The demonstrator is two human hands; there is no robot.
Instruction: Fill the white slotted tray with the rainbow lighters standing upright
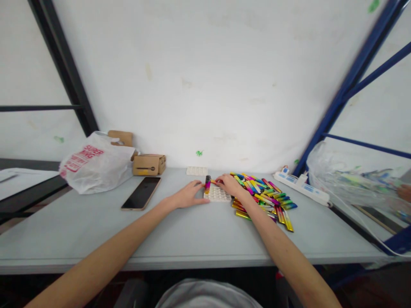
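A white tray with rows of small holes [220, 194] lies on the table between my hands. One lighter [207, 185], shiny purple and yellow with a dark top, stands upright at its left side. My left hand [189, 196] is at the tray's left edge, thumb and fingers apart around that corner, holding nothing. Over the tray's back right, my right hand [229, 184] pinches a slim orange-red piece that looks like another lighter, mostly hidden by the fingers. A loose heap of multicoloured metallic lighters [269, 196] spreads to the right, partly under my right forearm.
A second white tray [197, 171] lies near the wall. Left are a phone [141, 193], a small cardboard box [149, 165] and a white plastic bag [96, 162]. A power strip [303, 188] sits right, beside a clear bag [349, 179] beyond the blue frame.
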